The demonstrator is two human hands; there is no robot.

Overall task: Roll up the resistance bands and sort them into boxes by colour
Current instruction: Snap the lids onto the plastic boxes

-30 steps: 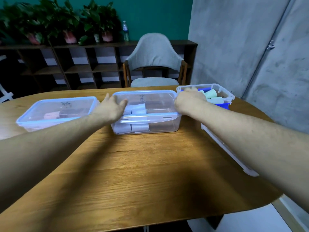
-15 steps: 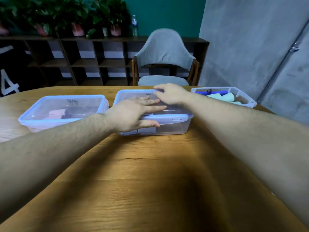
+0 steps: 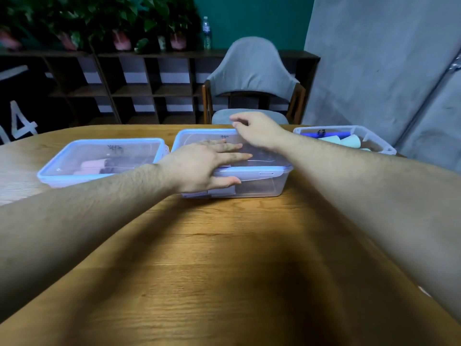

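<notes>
My left hand (image 3: 199, 168) lies flat, fingers straight, on the lid (image 3: 262, 161) of the middle box (image 3: 259, 186), thumb at its front edge. My right hand (image 3: 257, 131) hovers at the far edge, fingers loosely bent, seemingly gripping nothing. Rolled bands (image 3: 349, 141) sit in the open right box (image 3: 381, 146).
</notes>
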